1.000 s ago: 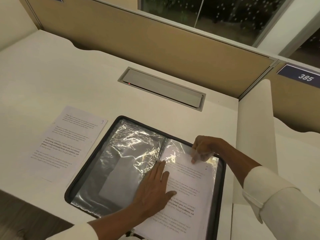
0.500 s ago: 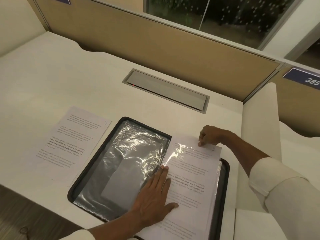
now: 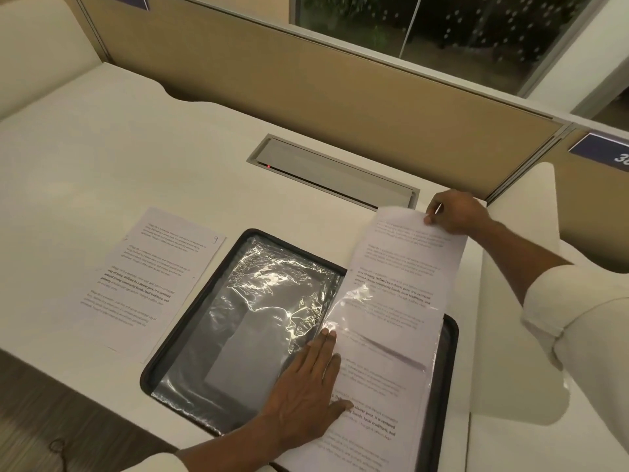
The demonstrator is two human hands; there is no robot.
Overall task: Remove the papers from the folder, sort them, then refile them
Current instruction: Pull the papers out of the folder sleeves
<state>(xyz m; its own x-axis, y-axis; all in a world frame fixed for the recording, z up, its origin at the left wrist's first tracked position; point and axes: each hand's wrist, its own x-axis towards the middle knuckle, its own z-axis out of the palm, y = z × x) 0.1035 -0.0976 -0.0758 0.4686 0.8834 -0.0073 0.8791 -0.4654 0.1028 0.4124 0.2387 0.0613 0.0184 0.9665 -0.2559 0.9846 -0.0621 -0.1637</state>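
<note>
We draw a printed sheet (image 3: 401, 267) partway out of the open folder's (image 3: 258, 301) right-hand sleeve.
Our right hand (image 3: 459, 212) pinches its far corner, raised past the folder's far rim. Our left hand (image 3: 306, 383) lies flat, fingers straight, on the sleeve beside the spine. How many sheets lie beneath, we cannot tell. Another printed page (image 3: 149, 274) rests on the desk (image 3: 102, 148) just left of the folder.

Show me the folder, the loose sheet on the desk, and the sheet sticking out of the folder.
Folder (image 3: 258, 335): head view, on its empty left plastic sleeve.
Loose sheet (image 3: 153, 277): head view, mid-page.
Sheet sticking out (image 3: 405, 267): head view, its upper half.
</note>
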